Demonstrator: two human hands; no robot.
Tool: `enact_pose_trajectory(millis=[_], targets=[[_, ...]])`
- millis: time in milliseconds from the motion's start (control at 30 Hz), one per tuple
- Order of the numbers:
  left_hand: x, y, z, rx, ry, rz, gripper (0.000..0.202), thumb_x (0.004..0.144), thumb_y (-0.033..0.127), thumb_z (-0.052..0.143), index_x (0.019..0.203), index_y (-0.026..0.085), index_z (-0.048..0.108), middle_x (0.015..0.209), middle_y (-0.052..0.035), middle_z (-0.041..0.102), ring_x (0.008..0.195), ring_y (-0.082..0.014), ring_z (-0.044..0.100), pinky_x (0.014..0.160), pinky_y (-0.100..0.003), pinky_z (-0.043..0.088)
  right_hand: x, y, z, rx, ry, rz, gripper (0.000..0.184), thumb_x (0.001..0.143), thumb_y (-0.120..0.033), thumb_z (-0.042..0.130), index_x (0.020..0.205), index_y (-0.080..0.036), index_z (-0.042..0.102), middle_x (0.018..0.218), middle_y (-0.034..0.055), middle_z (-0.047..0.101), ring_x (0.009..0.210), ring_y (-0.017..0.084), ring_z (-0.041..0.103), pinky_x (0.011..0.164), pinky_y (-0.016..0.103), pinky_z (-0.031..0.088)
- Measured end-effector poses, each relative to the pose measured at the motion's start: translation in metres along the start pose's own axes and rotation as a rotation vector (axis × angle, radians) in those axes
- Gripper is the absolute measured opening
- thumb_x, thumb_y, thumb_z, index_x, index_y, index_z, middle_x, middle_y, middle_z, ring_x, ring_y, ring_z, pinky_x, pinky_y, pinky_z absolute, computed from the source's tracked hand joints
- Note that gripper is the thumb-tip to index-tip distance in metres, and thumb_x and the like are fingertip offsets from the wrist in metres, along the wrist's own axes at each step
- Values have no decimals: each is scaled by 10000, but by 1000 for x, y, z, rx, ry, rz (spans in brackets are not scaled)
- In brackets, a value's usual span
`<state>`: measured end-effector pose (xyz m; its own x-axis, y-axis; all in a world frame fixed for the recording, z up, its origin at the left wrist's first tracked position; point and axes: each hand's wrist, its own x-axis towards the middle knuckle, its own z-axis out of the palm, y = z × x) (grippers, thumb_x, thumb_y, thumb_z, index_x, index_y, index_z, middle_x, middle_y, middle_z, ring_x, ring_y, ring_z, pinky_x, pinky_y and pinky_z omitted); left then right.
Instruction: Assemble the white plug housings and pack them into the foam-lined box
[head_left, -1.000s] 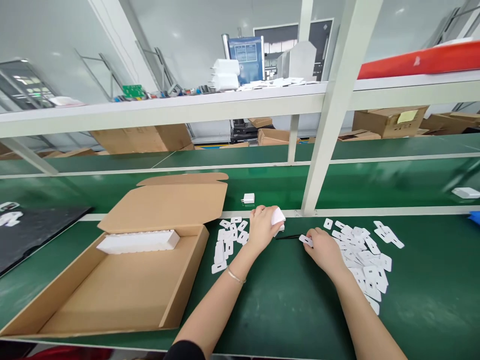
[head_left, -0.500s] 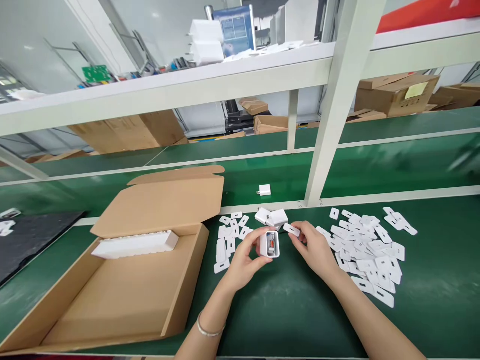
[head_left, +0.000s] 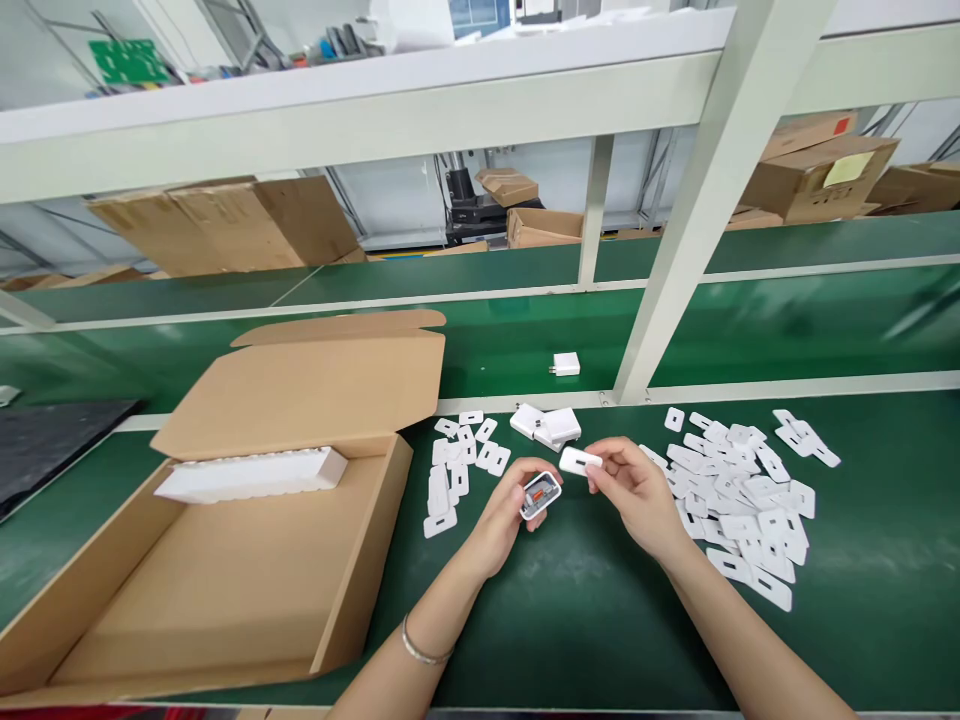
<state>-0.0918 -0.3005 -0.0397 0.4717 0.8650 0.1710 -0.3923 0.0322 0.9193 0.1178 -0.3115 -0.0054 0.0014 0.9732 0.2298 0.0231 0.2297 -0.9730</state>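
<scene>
My left hand (head_left: 501, 520) grips a small white charger (head_left: 541, 494) with its open, orange-ported face turned up toward me. My right hand (head_left: 637, 490) pinches a small white flat cover piece (head_left: 580, 461) just above and to the right of the charger, a short gap between the two. Both hands hover over the green table (head_left: 585, 610). Two more white chargers (head_left: 547, 424) lie just beyond my hands. A heap of several white flat pieces (head_left: 739, 490) lies right of my right hand, and a smaller cluster (head_left: 461, 465) lies left of my left hand.
An open cardboard box (head_left: 225, 540) with a white foam strip (head_left: 247, 475) inside sits at the left. One white charger (head_left: 566, 364) lies on the belt behind the white rail. A white upright post (head_left: 690, 210) rises at centre right. A black mat (head_left: 45, 440) is far left.
My left hand lifted a charger from the pile by the rail and turned its open face up. My right hand picked a white piece and brought it beside the charger. The camera tilted downward.
</scene>
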Motion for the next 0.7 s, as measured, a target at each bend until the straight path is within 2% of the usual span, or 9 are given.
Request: enact_pose_trajectory(millis=[100, 167, 267, 333, 400, 467, 500, 600, 700], targets=[[1, -7, -5, 78, 58, -37, 606, 1015, 721, 407, 1123, 191, 680, 993, -64, 622, 576, -88, 420, 540, -266, 355, -1, -3, 4, 88, -66, 37, 245, 946, -487, 751, 1007, -250, 750, 762, 3, 643, 665, 155, 596, 677, 325, 547], [1, -7, -7, 167, 68, -50, 645, 1013, 737, 379, 1121, 183, 692, 995, -71, 623, 612, -109, 448, 517, -254, 348, -3, -4, 7, 124, -88, 58, 236, 946, -477, 753, 1016, -252, 769, 763, 4, 638, 662, 151, 589, 664, 318, 534], [1, -4, -5, 317, 55, -19, 622, 1005, 727, 419, 1161, 192, 695, 1059, -83, 633, 705, -146, 504, 530, -246, 383, -5, -2, 11, 121, -130, 64, 229, 941, -471, 753, 1000, -252, 788, 896, 22, 629, 658, 130, 581, 646, 314, 527], [1, -2, -3, 412, 49, 11, 566, 992, 699, 491, 1180, 200, 684, 1089, -85, 642, 797, -178, 556, 620, -266, 455, -7, 1, 16, 73, -144, 52, 216, 945, -463, 743, 978, -256, 792, 985, 32, 594, 674, 119, 579, 644, 308, 527], [1, -2, 0, 476, 59, 25, 474, 997, 626, 550, 1182, 207, 673, 1113, -86, 653, 929, -216, 604, 786, -311, 511, -10, 3, 20, -3, -144, 38, 195, 952, -447, 729, 971, -261, 785, 1018, 35, 564, 703, 119, 582, 655, 302, 530], [2, -4, 2, 489, 73, 24, 373, 1009, 536, 574, 1169, 213, 670, 1147, -87, 660, 1050, -243, 621, 922, -350, 510, -14, 4, 24, -78, -156, 35, 173, 951, -421, 723, 1024, -271, 769, 1035, 34, 559, 706, 118, 579, 660, 298, 532], [2, -6, 2, 480, 80, 16, 341, 1009, 504, 576, 1162, 214, 672, 1157, -87, 662, 1071, -247, 623, 937, -354, 510, -16, 5, 24, -112, -156, 37, 185, 948, -408, 721, 1075, -278, 754, 1052, 35, 562, 697, 115, 577, 656, 297, 533], [4, -13, 3, 417, 87, -56, 331, 988, 477, 581, 1162, 214, 681, 1167, -90, 659, 951, -219, 621, 765, -307, 525, -9, 4, 9, -196, -7, 24, 272, 953, -393, 689, 1202, -284, 675, 1042, 30, 573, 671, 116, 578, 626, 291, 525], [5, -19, 4, 319, 73, -123, 381, 980, 503, 580, 1198, 214, 698, 1193, -97, 646, 791, -170, 576, 622, -276, 484, 29, 6, -37, -303, 310, 2, 249, 1026, -389, 510, 1226, -266, 596, 858, 2, 556, 646, 144, 565, 617, 293, 523]])
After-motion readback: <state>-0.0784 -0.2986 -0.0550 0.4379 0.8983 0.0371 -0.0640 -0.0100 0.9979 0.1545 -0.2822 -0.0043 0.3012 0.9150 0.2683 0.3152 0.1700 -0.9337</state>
